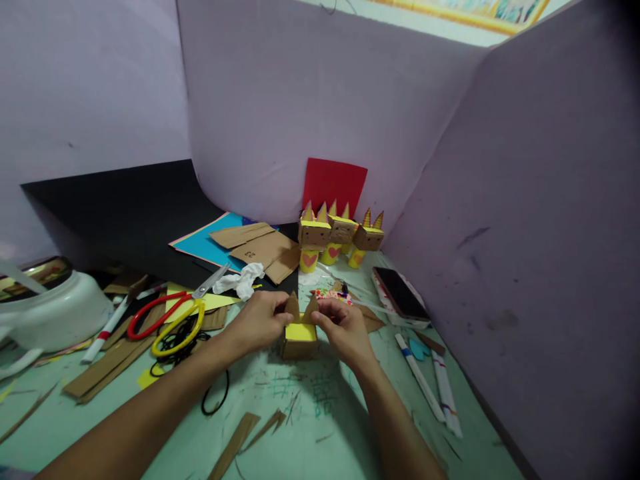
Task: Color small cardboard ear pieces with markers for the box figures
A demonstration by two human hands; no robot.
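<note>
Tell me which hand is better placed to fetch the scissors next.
The left hand, probably: the scissors lie on its side, while the right hand is farther off, across the yellow-topped box. Each hand seems to pinch a pointed cardboard piece, so the left would have to let go first.

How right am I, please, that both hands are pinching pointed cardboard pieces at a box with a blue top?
In the head view, the box top is yellow, not blue; the left hand and right hand do pinch pointed cardboard pieces.

Single head-worn view: looks forward and down, close over green tabletop (300,457), facing lilac partition (325,100).
</note>
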